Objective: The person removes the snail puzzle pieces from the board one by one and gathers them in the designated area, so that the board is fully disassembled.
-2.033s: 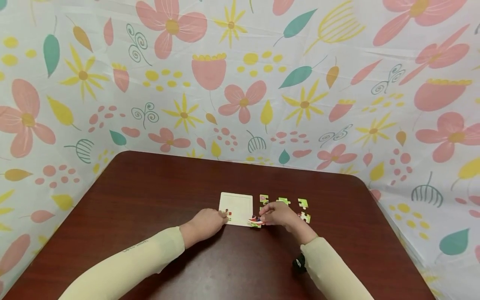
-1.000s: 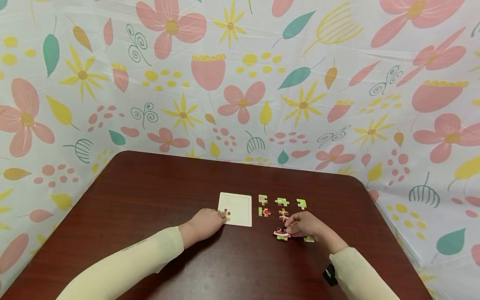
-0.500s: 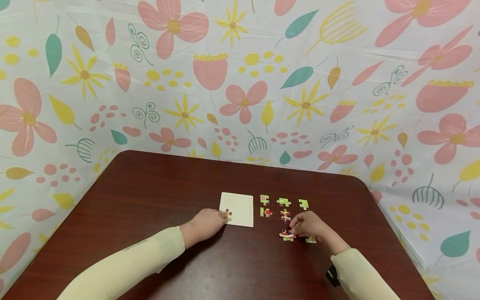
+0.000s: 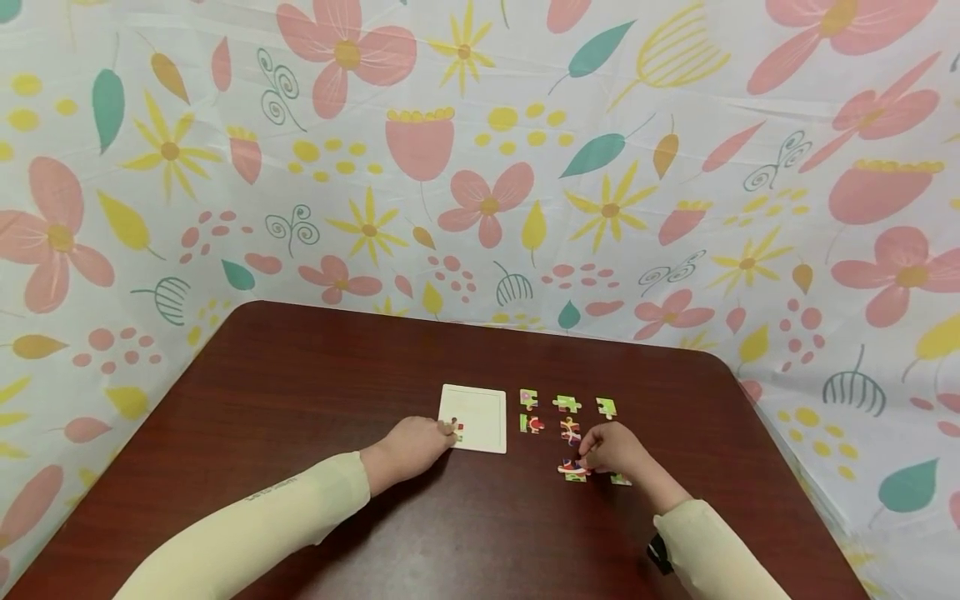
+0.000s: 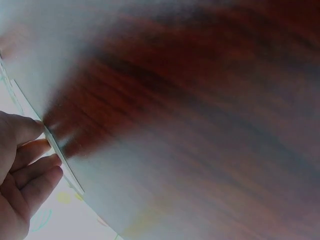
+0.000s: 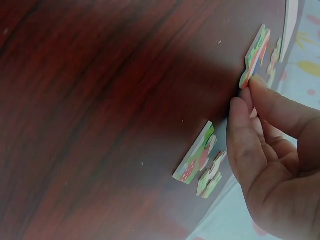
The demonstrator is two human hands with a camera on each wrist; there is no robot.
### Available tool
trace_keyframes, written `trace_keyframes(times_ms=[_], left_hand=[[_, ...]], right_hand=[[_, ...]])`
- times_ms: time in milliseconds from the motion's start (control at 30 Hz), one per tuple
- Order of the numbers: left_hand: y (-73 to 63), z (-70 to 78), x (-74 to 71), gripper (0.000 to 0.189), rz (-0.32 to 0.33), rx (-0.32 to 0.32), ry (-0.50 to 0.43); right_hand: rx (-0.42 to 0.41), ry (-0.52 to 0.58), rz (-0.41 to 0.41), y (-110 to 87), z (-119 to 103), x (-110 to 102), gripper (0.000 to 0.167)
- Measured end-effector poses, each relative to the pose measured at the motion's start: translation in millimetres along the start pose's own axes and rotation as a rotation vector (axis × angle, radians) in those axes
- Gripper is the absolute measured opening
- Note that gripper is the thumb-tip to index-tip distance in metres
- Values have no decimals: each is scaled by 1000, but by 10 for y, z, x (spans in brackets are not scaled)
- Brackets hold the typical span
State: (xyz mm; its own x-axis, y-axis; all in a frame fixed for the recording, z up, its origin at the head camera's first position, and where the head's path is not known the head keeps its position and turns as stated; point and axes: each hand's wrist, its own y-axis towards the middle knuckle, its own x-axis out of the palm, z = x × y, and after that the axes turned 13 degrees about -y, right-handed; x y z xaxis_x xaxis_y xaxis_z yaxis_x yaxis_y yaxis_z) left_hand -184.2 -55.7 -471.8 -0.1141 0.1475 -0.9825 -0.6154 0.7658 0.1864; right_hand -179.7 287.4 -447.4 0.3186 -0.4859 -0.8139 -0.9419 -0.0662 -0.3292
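In the head view my left hand (image 4: pixel 411 452) is at the near left corner of a white puzzle tray (image 4: pixel 483 417). The left wrist view shows its thumb and fingers gripping the tray's edge (image 5: pixel 71 175). One small red and green puzzle piece lies in that corner, partly covered by the fingertips. My right hand (image 4: pixel 617 452), to the right of the tray, pinches a jigsaw piece (image 6: pixel 256 55) between thumb and fingers, low over the table. It is printed red, white, blue and green.
Several loose jigsaw pieces lie right of the tray, among them a green one (image 4: pixel 567 404), a corner one (image 4: pixel 606 407) and one with a red shape (image 4: pixel 532 424). A strawberry piece (image 6: pixel 194 157) is near my right hand. Behind the dark table (image 4: pixel 337 367) hangs a flowered cloth (image 4: pixel 480 150).
From the tray's near right corner, my right hand has moved right and closer to me with its jigsaw piece, then stayed almost still. My left hand has kept its place.
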Motion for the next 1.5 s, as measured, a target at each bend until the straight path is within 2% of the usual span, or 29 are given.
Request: trace_keyframes(times_ms=[267, 700, 1000, 1167, 1400, 1500], left_hand=[[5, -4, 4, 10, 14, 15, 7], [25, -19, 26, 12, -2, 9, -11], [40, -59, 3, 12, 14, 40, -41], [40, -81, 12, 12, 29, 66, -24], [42, -96, 46, 10, 68, 84, -1], [39, -97, 56, 8, 86, 93, 8]], right_hand=[[17, -31, 26, -15, -5, 21, 13], [5, -47, 28, -40, 8, 36, 11], [-36, 24, -19, -42, 21, -5, 8], [-18, 85, -67, -21, 43, -28, 7], [-4, 95, -107, 6, 12, -70, 15], [-4, 90, -100, 14, -57, -76, 17]])
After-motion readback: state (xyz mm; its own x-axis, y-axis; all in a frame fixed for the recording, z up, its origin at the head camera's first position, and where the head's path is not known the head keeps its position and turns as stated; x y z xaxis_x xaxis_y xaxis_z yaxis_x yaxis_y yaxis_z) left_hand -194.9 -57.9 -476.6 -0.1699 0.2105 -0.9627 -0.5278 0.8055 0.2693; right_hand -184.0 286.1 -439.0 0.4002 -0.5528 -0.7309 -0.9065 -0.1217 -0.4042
